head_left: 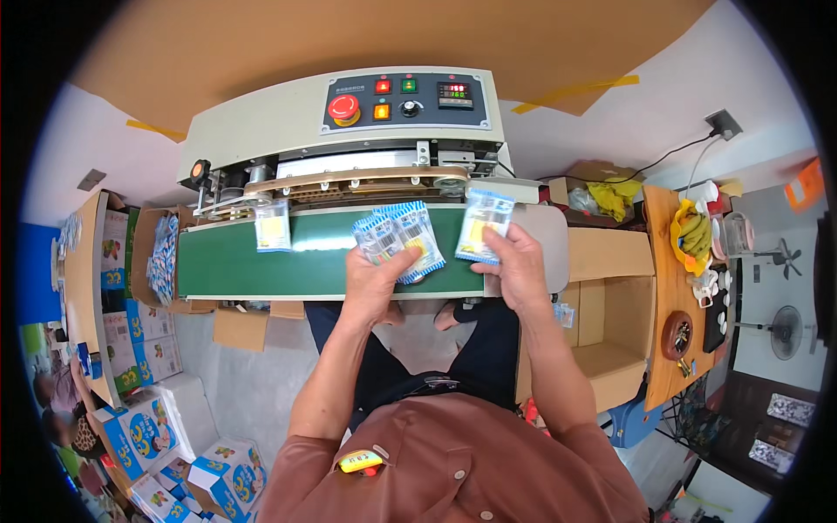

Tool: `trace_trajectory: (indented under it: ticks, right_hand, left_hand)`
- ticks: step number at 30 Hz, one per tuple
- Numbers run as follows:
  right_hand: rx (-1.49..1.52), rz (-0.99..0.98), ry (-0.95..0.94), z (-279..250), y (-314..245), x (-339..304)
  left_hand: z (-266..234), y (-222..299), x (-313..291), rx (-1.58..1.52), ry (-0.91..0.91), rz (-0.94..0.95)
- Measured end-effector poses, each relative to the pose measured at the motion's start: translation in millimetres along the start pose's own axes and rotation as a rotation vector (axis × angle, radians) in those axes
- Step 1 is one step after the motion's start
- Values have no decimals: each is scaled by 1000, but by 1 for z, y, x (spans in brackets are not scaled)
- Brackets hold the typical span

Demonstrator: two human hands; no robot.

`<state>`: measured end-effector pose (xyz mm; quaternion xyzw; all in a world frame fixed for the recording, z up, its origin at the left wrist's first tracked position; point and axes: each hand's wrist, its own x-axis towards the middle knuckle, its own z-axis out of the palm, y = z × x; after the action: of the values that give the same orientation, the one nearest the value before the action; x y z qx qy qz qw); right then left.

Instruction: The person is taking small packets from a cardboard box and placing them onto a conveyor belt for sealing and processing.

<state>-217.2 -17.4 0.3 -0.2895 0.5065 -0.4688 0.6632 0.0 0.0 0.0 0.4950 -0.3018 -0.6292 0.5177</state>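
Note:
Over the green conveyor belt (323, 272) of a band sealing machine (261, 131), my left hand (373, 281) grips several small blue-and-white plastic packets (417, 228), fanned out with the thumb on top. To its right, my right hand (520, 266) pinches a single packet (488, 216) by its lower right side. That packet's upper end is close to the right end of the sealing band. Another packet (273, 228) lies on the belt at the left, its upper edge at the sealing band.
An open carton (146, 253) of packets stands at the belt's left end. Right of the machine is an open cardboard box (610, 305). A wooden table (663, 296) holds bananas (695, 234) and cups. Printed cartons (139, 431) are stacked lower left, near other people.

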Motion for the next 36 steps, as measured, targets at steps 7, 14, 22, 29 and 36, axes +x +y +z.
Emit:
trace_trajectory:
  ticks: [7,14,22,29,36]
  right_hand:
    - [-118,88,1,7,-15,16]
    - [-143,76,-24,36,-6,23]
    - [-281,-183,-90,31,15,-5]
    - [-210,-203,-9,29,16,-19]
    - [62,-222,91,32,19,-21]
  left_hand:
    - [-8,9,3,-28,6,-62]
    - [-2,14,-1,-35,-43,-82]
    - [4,1,-2,25,-114,-39]
    - [15,-4,-5,4,-87,27]
    - [19,-4,-4,-75,-62,-38]
